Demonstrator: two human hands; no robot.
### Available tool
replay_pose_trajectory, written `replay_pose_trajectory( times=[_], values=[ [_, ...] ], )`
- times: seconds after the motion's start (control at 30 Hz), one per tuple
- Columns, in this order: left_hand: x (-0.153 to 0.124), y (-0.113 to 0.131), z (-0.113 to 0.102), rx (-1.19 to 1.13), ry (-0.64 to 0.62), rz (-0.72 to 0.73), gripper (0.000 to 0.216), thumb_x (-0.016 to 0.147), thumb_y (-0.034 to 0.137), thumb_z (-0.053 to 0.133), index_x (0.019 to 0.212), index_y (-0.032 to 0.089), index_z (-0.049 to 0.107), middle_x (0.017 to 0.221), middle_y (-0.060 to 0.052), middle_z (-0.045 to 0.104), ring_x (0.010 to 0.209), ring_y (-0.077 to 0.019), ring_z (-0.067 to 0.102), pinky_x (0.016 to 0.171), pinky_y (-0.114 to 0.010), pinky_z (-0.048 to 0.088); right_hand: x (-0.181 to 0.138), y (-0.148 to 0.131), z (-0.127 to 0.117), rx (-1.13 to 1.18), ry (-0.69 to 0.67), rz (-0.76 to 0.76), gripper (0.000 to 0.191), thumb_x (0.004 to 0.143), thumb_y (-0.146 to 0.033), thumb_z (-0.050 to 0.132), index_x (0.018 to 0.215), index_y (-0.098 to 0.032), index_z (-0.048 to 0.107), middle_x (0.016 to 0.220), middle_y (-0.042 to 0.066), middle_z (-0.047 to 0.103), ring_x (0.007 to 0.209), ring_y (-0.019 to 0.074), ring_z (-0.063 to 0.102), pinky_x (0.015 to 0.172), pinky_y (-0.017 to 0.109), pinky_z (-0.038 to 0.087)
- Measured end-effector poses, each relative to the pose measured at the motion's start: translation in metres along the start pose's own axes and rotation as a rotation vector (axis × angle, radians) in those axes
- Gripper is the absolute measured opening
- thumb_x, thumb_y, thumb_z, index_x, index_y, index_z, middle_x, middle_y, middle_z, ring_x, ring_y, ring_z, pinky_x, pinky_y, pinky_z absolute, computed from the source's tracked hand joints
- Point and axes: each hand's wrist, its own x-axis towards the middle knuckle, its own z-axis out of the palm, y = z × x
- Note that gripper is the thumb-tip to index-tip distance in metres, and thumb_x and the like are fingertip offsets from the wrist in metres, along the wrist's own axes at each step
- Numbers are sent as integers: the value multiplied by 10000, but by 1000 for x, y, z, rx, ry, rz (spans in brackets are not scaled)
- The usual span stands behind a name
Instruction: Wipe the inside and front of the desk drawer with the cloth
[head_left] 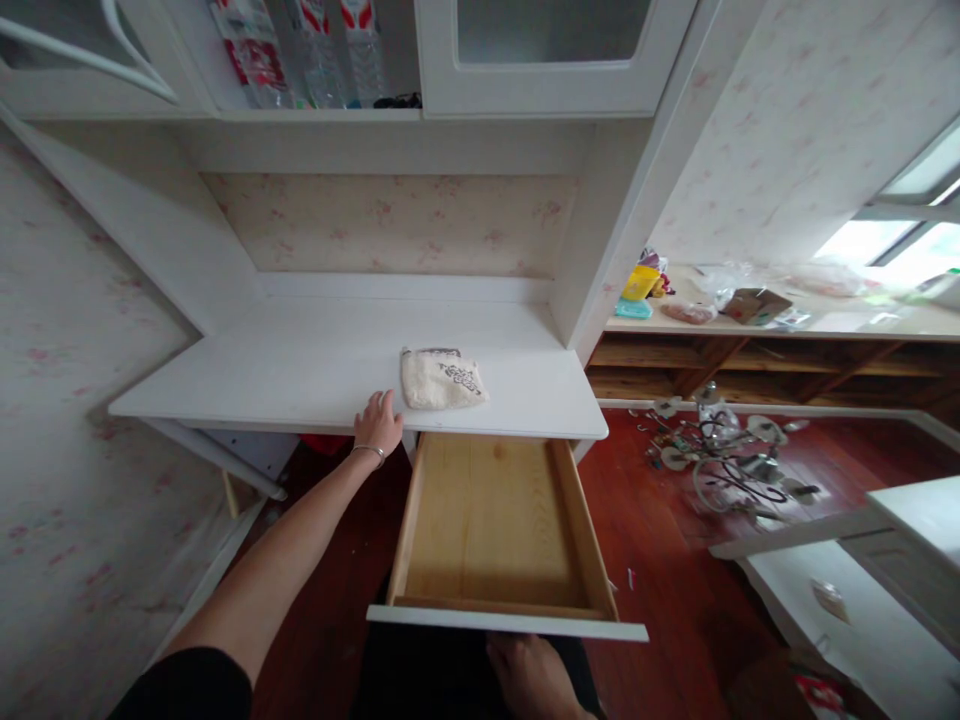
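Note:
My left hand rests on the front edge of the white desk top, fingers stretched out flat, a thin bracelet at the wrist. Just right of it lies a folded cream cloth with dark print. Below the desk top, a wooden drawer with a white front stands pulled out, and nothing shows inside it. My right hand is under the drawer's white front panel; its fingers are hidden behind the panel.
Water bottles stand in the cabinet above the desk. A wooden counter at the right carries bags and a cardboard box. A chandelier-like fixture lies on the red floor. White furniture stands at the lower right.

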Motion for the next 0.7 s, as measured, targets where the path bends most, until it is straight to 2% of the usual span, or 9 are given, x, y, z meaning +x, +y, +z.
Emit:
replay_pose_trajectory(
  times=[0.07,0.13,0.2,0.23,0.3,0.4,0.47,0.53,0.7],
  values=[
    [-4,16,-12,-13,53,160,531,870,321,365,1385,195,336,1442,-103,346,1318,-229,319,1089,-406,262,0,1,0,-10,4,-15,350,881,-256,355,1017,-257,678,970,95,710,883,258,667,736,310,474],
    [-2,34,-22,-18,40,323,507,845,317,431,1343,227,404,1419,-83,369,1314,-230,320,1104,-380,237,-1,2,-1,-17,16,-35,340,875,-246,368,1029,-252,671,978,94,707,888,251,665,745,307,475],
    [6,51,-28,-34,11,413,509,812,349,499,1308,244,450,1411,-81,371,1302,-252,336,1102,-385,237,-2,1,-2,-26,31,-53,345,870,-227,367,1045,-244,663,989,94,704,892,249,663,750,311,476],
    [13,57,-29,-52,1,409,527,796,377,526,1300,237,460,1413,-92,364,1298,-267,342,1091,-388,255,-2,1,-2,-29,38,-59,350,869,-218,361,1045,-241,663,987,93,705,891,248,662,752,313,475],
    [28,65,-27,-109,-9,272,585,771,441,558,1294,197,461,1412,-134,358,1289,-298,356,1053,-397,305,-3,0,-3,-29,48,-66,352,876,-219,350,1024,-241,670,963,88,710,878,241,665,749,309,473],
    [48,66,-20,-280,-40,-157,663,737,492,599,1266,116,462,1320,-211,449,1233,-333,431,973,-411,375,-6,0,-4,-24,65,-57,353,892,-249,339,957,-248,686,914,78,717,851,234,668,727,300,472],
    [55,64,-15,-447,-80,-371,675,703,465,652,1244,105,467,1232,-213,532,1165,-329,502,918,-399,412,-7,0,-5,-20,77,-63,349,893,-258,341,942,-253,687,905,73,718,850,233,668,719,298,470],
    [57,62,-12,-607,-83,-427,666,646,380,725,1216,127,490,1203,-187,572,1139,-320,527,906,-381,420,-8,0,-6,-17,85,-76,339,890,-255,349,944,-253,684,909,73,718,856,231,667,717,295,467],
    [55,65,-13,-878,9,-383,640,514,96,772,1115,183,569,1262,-121,559,1248,-294,440,1015,-348,345,-6,3,-5,-10,77,-97,332,889,-259,352,943,-245,679,912,75,717,852,230,669,724,294,463]
  ],
)
